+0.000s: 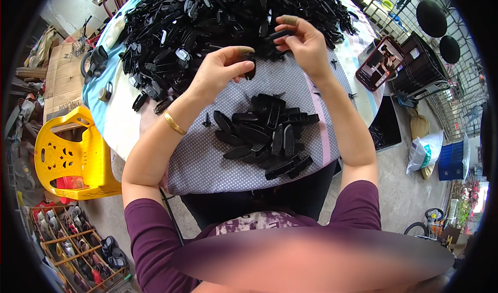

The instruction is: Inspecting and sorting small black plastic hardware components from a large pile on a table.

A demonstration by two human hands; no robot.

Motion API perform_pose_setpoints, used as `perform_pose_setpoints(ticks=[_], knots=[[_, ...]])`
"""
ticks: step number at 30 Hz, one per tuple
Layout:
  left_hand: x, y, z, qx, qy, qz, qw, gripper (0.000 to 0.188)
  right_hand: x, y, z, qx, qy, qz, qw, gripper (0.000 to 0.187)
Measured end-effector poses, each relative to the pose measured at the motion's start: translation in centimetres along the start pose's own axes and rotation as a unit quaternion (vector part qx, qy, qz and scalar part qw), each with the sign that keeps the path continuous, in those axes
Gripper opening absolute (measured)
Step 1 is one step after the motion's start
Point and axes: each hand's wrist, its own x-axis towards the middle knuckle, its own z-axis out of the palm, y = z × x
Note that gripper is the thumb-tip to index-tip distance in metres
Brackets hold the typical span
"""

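My left hand [219, 71] pinches a small dark plastic piece [250, 70] between thumb and fingers. To its right and slightly farther off, my right hand [307, 45] grips a slim black plastic piece [281, 34]. The two pieces are apart. Finger covers of a dull brownish colour wrap some fingertips on both hands. Beneath and nearer to me, a small pile of elongated black plastic pieces [254, 132] lies on a grey dotted cloth [197, 166]. A far larger heap of similar black pieces [176, 26] covers the back of the table, just beyond my hands.
A phone [381, 64] showing a picture stands at the table's right edge. Left of the table is a yellow plastic chair [67, 158]. A roll of tape [105, 93] lies near the left edge. Black crates [417, 62] and a wire rack stand at the right.
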Motion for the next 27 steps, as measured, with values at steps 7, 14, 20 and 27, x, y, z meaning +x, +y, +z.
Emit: perform_pose_setpoints(ticks=[7,14,20,27], knots=[[-0.2,-0.4,0.2,-0.089,0.065,0.031,0.993,0.029,-2.4,0.6,3.0,-0.011,-0.094,-0.066,0.993,0.027],[-0.2,-0.5,-0.1,-0.062,0.09,0.086,0.99,0.031,-2.5,0.0,3.1,-0.089,-0.078,-0.094,0.989,0.028],[-0.2,0.0,-0.3,-0.052,0.093,0.088,0.99,0.03,-2.5,-0.7,3.1,-0.132,-0.097,-0.132,0.978,0.027],[-0.4,-0.2,0.5,-0.072,0.093,0.09,0.989,0.032,-2.9,-0.1,3.6,-0.234,-0.057,-0.213,0.947,0.029]])
